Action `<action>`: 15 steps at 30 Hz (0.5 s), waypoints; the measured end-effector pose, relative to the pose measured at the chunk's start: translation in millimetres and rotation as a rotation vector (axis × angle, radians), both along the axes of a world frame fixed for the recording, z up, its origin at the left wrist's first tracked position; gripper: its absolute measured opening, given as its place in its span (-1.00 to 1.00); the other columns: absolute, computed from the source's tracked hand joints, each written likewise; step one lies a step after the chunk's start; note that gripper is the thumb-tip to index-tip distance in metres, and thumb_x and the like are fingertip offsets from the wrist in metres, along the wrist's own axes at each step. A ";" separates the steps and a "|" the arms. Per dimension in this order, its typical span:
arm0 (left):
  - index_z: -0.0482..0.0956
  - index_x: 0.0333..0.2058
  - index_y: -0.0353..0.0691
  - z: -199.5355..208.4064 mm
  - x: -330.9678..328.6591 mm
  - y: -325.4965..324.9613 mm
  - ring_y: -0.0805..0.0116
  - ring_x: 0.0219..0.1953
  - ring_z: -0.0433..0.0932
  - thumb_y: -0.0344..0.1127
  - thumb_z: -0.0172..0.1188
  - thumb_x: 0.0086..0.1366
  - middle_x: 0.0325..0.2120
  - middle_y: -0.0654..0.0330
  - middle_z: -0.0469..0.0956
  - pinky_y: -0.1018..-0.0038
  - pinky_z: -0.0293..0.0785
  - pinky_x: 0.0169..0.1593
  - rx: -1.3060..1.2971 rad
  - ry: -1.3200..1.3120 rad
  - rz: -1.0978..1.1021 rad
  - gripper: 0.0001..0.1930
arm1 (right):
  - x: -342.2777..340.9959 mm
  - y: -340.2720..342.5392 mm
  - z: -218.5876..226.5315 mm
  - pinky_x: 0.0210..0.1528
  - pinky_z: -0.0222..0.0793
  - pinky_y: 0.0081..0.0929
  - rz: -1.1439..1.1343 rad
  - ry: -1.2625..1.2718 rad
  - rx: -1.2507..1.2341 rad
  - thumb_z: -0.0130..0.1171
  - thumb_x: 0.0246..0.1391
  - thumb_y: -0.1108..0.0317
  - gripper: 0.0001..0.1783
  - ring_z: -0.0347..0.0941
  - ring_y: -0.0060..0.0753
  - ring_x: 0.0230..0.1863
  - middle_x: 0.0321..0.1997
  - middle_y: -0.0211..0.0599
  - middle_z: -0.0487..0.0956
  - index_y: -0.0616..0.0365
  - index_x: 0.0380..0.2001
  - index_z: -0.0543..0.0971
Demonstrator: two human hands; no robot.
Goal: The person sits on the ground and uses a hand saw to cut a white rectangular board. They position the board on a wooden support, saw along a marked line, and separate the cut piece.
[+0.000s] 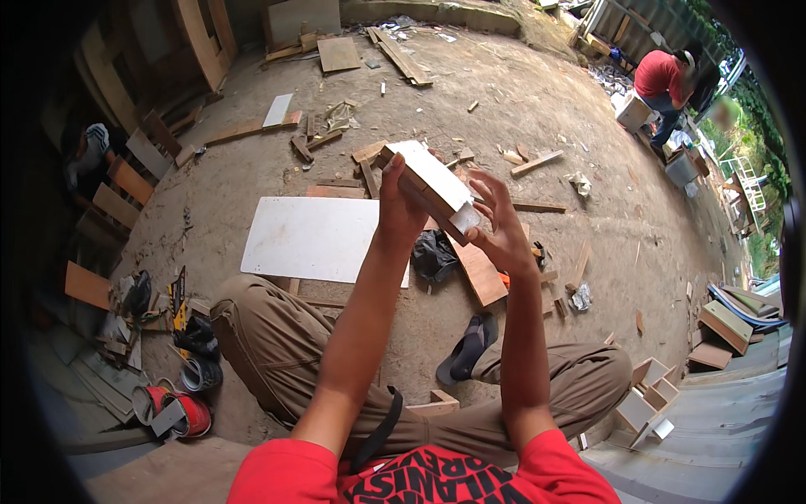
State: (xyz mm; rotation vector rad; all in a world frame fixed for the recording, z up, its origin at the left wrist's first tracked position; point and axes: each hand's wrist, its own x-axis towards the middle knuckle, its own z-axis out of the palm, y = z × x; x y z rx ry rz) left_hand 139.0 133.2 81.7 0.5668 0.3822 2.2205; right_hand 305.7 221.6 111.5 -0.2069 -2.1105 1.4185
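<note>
Both my hands raise a shallow wooden box (428, 186) with a white top face and brown sides, tilted in the air above my crossed legs. My left hand (400, 202) is wrapped round its left end, with the thumb along the brown side. At the other end my right hand (501, 223) has its fingers curled by the far edge and its thumb by the near corner. A whitish, translucent piece (465, 218) shows at that end; its kind is unclear. Under the box lie a white board (315, 239), a black plastic bag (434, 254) and a brown plank (480, 273).
Offcuts and a long strip (537, 206) litter the dirt floor. At left are a handsaw (178, 298) and red buckets (195, 416). A small wooden shelf unit (646, 401) stands by my right knee. One person (659, 80) sits far right, another (88, 155) left.
</note>
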 end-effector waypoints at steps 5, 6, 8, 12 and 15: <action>0.40 0.10 -0.29 -1.2 -3.4 -2.3 0.06 0.05 0.53 0.27 0.04 0.29 -0.04 -0.04 0.52 0.12 0.50 0.11 0.059 -0.055 0.012 -0.30 | -6.1 -8.4 -1.0 0.36 0.16 -0.02 -0.035 0.079 -0.098 0.22 0.15 -0.19 -0.17 0.19 -0.01 0.40 0.32 -0.05 0.30 0.11 0.29 0.26; 0.38 0.12 -0.31 -1.5 -2.0 -2.2 0.03 0.07 0.51 0.28 0.02 0.30 -0.02 -0.08 0.50 0.09 0.48 0.13 0.090 -0.061 0.013 -0.27 | -7.9 -10.3 -1.3 0.35 0.17 -0.03 -0.041 0.110 -0.120 0.16 0.23 -0.14 -0.27 0.22 -0.04 0.39 0.30 -0.06 0.33 0.12 0.26 0.29; 0.37 0.13 -0.32 -1.9 -0.6 -1.6 0.03 0.08 0.50 0.29 0.02 0.29 -0.02 -0.08 0.50 0.09 0.47 0.13 0.108 -0.074 0.015 -0.25 | -9.7 -12.9 3.1 0.32 0.21 -0.16 -0.069 0.133 -0.121 -0.02 0.34 -0.12 -0.36 0.27 -0.10 0.35 0.29 -0.10 0.37 0.16 0.24 0.33; 0.35 0.15 -0.32 -3.6 -2.7 -1.5 0.04 0.10 0.49 0.31 0.01 0.29 0.00 -0.08 0.49 0.10 0.47 0.14 0.178 -0.068 -0.045 -0.23 | -9.6 -17.5 8.4 0.27 0.27 -0.24 -0.107 0.175 -0.182 -0.19 0.43 -0.08 -0.43 0.32 -0.16 0.31 0.24 -0.13 0.43 0.17 0.16 0.41; 0.35 0.16 -0.33 -1.9 -3.3 -2.0 0.05 0.09 0.50 0.29 0.03 0.28 0.00 -0.07 0.49 0.13 0.49 0.13 0.088 -0.035 -0.008 -0.23 | -8.4 -15.1 10.9 0.28 0.26 -0.20 -0.100 0.128 -0.092 -0.05 0.39 -0.06 -0.50 0.31 -0.16 0.32 0.27 -0.11 0.41 0.11 0.13 0.46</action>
